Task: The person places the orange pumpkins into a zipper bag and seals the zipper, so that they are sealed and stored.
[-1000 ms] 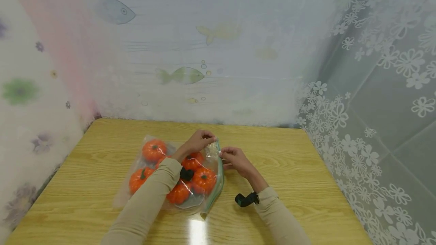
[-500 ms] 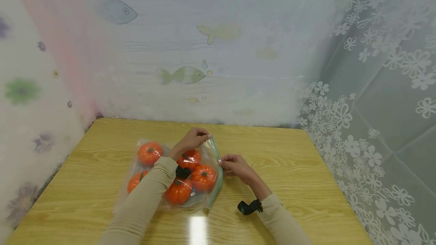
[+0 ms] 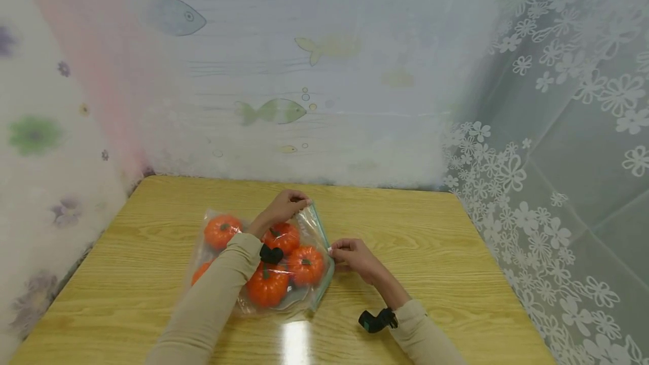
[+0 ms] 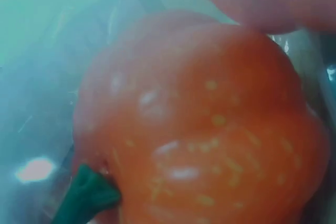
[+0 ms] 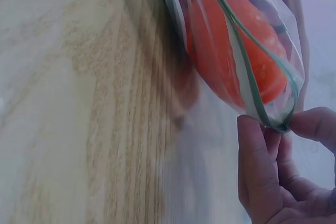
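Observation:
A clear zip bag (image 3: 242,304) lies on the table, holding several orange toy pumpkins (image 3: 306,263) with green stems. My left hand (image 3: 287,205) reaches over it and pinches the far corner at the end of the green zip strip (image 3: 317,224). At the strip's middle, my right hand (image 3: 355,257) pinches a small white slider (image 3: 330,250) between thumb and fingers. In the right wrist view the two green strips (image 5: 247,59) gape apart on the near side and meet at the fingertips. Through the plastic, one pumpkin (image 4: 199,119) fills the left wrist view.
The wooden table (image 3: 431,241) extends around the bag on every side. Behind it hangs a curtain (image 3: 355,128) printed with fish. A flowered sheet (image 3: 527,218) borders the right side. Black wrist cameras (image 3: 375,320) sit on both wrists.
The right hand has slid along the zip strip toward the near side, pinching it throughout. The left hand has shifted slightly left with the bag's far corner, and the strip now slants more.

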`<state>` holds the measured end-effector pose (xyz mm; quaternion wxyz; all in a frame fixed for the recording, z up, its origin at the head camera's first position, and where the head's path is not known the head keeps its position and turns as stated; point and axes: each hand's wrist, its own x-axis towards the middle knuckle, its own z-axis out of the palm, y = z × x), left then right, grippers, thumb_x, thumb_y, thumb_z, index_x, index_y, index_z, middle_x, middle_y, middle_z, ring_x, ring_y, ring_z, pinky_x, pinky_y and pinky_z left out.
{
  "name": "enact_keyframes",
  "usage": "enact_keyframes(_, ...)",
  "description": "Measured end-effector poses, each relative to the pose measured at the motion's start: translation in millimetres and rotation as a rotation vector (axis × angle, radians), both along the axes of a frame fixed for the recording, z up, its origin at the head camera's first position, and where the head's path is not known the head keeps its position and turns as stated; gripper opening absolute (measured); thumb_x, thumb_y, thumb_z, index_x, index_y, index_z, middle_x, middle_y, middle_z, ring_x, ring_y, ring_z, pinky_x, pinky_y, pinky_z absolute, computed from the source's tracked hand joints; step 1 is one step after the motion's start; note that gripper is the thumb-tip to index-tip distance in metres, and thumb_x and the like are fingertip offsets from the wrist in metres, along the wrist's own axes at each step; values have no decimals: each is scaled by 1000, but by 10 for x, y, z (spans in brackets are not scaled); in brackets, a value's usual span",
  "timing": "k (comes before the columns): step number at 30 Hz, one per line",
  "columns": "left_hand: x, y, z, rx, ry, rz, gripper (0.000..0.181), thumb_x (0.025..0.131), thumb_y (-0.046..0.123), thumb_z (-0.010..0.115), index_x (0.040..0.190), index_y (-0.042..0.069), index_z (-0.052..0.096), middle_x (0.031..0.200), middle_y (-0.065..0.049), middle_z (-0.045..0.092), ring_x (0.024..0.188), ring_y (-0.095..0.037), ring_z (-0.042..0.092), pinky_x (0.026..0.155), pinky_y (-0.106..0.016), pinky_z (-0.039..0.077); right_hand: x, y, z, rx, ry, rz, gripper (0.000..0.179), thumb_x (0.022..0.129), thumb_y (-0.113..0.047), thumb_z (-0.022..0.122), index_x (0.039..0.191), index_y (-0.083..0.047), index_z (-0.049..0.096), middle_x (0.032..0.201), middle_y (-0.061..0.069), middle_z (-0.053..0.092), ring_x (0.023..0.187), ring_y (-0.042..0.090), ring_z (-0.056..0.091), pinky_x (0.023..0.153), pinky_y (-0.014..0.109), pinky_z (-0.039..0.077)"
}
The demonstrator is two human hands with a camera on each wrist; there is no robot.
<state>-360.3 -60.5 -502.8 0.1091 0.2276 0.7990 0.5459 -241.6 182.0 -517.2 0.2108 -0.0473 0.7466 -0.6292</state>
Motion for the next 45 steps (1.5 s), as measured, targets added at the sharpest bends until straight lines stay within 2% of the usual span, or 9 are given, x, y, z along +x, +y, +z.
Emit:
enact_keyframes(7,-20,-44,-32,21,-24,42,28,106,20,58,117,-3,68,90,-5,62,69,-16,49,64,-29,46,68,27,5,14,5,9,21,102,-12,59,109,8,63,97,7,65,86,14,68,84,40,63)
enact_keyframes(15,-30,-61,-61,47,-30,54,30,106,20,58,120,-5,66,94,-7,64,74,-16,52,67,-29,47,137,38,-27,6,-12,-10,20,101,-10,60,109,9,62,95,5,63,86,12,67,84,39,63)
enact_keyframes(23,17,-33,-77,50,-24,59,32,106,20,58,123,-6,65,99,-12,65,76,-17,53,68,-31,47,278,82,-49,-35,-4,8,20,100,-7,59,107,12,62,95,5,62,86,13,65,84,41,63)
enact_keyframes(28,44,7,-80,49,-30,60,30,106,20,59,121,-5,67,103,-12,66,81,-16,56,71,-30,49,347,116,-62,-39,-15,-3,20,99,-8,61,107,11,63,95,6,63,84,14,67,81,38,63)
enact_keyframes(38,119,43,-78,64,-20,75,25,105,15,59,115,-5,69,96,-9,66,78,-16,55,69,-29,49,442,150,-56,-15,3,-11,23,99,-8,61,107,13,63,96,8,66,85,14,69,82,39,63)
enact_keyframes(45,162,64,-91,37,-16,97,27,105,16,59,119,-6,69,108,-17,68,85,-17,59,75,-30,52,504,169,-42,-11,3,0,24,99,-8,61,108,15,62,97,7,65,84,14,68,83,39,63)
